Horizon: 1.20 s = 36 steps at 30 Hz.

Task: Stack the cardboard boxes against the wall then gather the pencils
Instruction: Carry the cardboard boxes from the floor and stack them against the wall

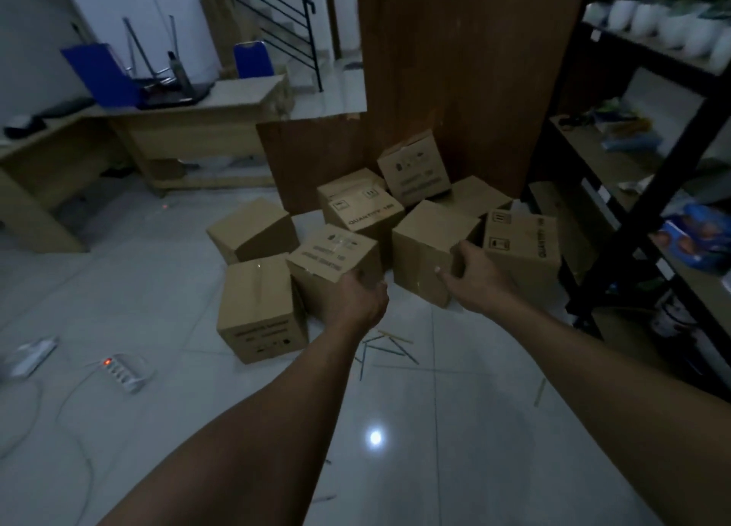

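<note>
I see the cardboard boxes in a loose, tumbled heap at the centre of the frame, lying on the tiled floor at the foot of a brown wooden panel. My left hand grips the near corner of a printed box. My right hand holds the plain box beside it, thumb on its front face and fingers round its right edge. The two hands are apart, one box each. The pencils lie scattered on the tiles just below the hands. A power strip sits at lower left, a desk at upper left and a shelf rack along the right edge.
</note>
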Motion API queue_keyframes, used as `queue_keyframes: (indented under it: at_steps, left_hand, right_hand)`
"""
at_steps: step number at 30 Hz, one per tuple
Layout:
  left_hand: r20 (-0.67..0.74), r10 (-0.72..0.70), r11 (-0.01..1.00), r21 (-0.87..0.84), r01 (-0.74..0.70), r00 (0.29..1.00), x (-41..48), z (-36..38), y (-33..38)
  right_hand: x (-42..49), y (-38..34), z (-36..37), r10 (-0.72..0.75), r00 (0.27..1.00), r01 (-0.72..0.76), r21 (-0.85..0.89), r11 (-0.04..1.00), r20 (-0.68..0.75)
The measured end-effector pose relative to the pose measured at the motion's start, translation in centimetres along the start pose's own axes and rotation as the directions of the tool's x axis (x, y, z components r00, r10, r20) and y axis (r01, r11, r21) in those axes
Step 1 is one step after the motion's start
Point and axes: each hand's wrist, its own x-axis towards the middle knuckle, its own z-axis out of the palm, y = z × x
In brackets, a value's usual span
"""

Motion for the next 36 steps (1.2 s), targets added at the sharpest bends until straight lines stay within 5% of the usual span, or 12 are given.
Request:
queue_keyframes:
  at_steps: [9, 36]
  left_hand:
    - [-0.082, -0.081, 0.996, 0.032, 0.083, 0.993, 12.3, -1.4, -2.3]
    - [-0.052, -0.396, 0.913, -0.132, 0.386, 0.917, 48.1, 3.2, -10.4]
  right_hand:
    - [10.4, -3.2, 5.0, -0.111, 0.991, 0.115, -0.054, 0.992, 0.075]
    - [48.0, -4.2, 25.4, -0.024, 0.922, 0.010, 0.040, 0.999, 0.386]
